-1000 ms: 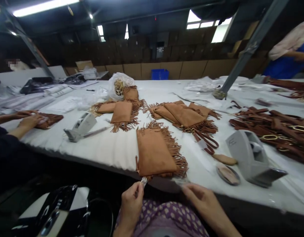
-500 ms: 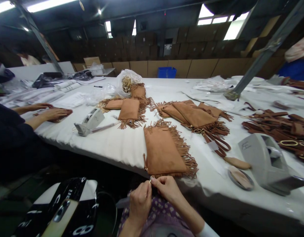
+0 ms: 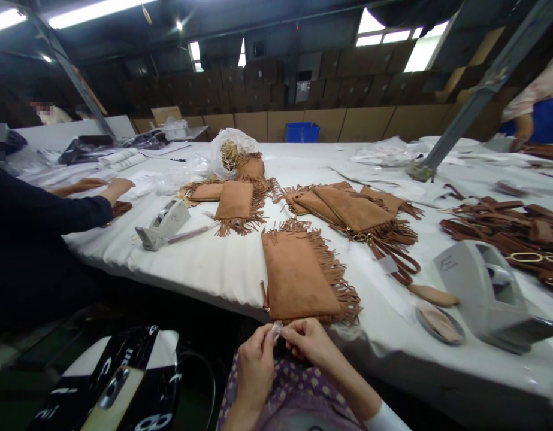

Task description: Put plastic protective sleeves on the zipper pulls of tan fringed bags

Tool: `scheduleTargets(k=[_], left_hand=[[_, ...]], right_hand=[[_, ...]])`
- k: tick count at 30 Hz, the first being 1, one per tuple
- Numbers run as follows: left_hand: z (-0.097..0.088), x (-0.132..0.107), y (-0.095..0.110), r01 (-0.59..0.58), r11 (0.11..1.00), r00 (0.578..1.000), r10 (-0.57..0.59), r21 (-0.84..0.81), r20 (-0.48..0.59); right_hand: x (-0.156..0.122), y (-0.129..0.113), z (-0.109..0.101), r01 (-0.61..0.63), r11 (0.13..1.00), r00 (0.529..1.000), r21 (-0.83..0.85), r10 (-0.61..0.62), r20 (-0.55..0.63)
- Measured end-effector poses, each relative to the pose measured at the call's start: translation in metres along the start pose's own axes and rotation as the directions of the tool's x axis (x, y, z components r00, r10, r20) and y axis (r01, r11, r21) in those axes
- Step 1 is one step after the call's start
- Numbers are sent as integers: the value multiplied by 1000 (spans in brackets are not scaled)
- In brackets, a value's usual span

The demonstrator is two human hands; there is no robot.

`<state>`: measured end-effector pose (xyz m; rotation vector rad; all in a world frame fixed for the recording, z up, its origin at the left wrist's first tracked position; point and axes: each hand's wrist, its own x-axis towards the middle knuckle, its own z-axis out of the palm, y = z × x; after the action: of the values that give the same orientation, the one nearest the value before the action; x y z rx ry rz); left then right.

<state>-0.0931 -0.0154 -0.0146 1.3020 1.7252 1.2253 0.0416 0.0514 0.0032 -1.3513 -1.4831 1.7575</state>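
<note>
My left hand point(image 3: 254, 366) and my right hand point(image 3: 308, 340) meet just below the table's near edge, over my lap in purple dotted cloth. Both pinch a small clear, shiny piece point(image 3: 277, 328) between thumb and fingertips; I cannot make out what it is. Right above them a tan suede pouch with fringe point(image 3: 299, 276) lies flat at the table edge, its fringe along the right side.
More fringed pouches point(image 3: 348, 208) point(image 3: 233, 200) lie farther back. Two grey tape dispensers point(image 3: 483, 293) point(image 3: 163, 222) stand on the white table point(image 3: 204, 263). Brown straps with gold buckles point(image 3: 505, 233) pile at right. A person in dark sleeves point(image 3: 42, 209) works at left; another person point(image 3: 534, 102) stands far right.
My right hand came in from the right and joined my left on the small clear piece. The person at left reached an arm farther across the table.
</note>
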Motion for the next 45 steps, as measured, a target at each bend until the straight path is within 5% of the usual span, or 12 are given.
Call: scheduleTargets(k=[7,12,15,17,20,24,28,33,40,45], left_hand=[[0,10,7,252,897,967,-252,-362,49],[-1,14,5,559,545,829,-370,-625,419],[1,11,3,622,395,781,-383,-676,494],[2,9,3,581,413,807,-405,-702,430],[-1,9,7,470,596,877,-401,-651,266],[-7,11,13,272,870,960,-278,-410,46],[-8,5,16,126,981,991,-132,-146,-37],[-7,-7,17,43,999,997,-42,10,-62],[1,-6,9,250,855,963,-269,-454,25],[2,-7,12,326,777,937,-340,-538,78]], right_hand=[[-5,0,-5,-45,993,995,108,55,-87],[-7,3,4,33,970,998,239,-19,-58],[-4,12,13,71,952,996,296,-50,-79],[-1,21,17,71,956,993,285,-40,-114],[-2,36,16,32,981,985,193,2,-172],[-19,37,5,54,996,958,66,-34,-284],[-33,19,11,85,994,977,70,-70,-200],[-27,8,35,82,961,992,263,-52,-119],[-19,8,43,76,886,997,457,-53,-63],[-18,3,44,57,878,998,476,-48,-31]])
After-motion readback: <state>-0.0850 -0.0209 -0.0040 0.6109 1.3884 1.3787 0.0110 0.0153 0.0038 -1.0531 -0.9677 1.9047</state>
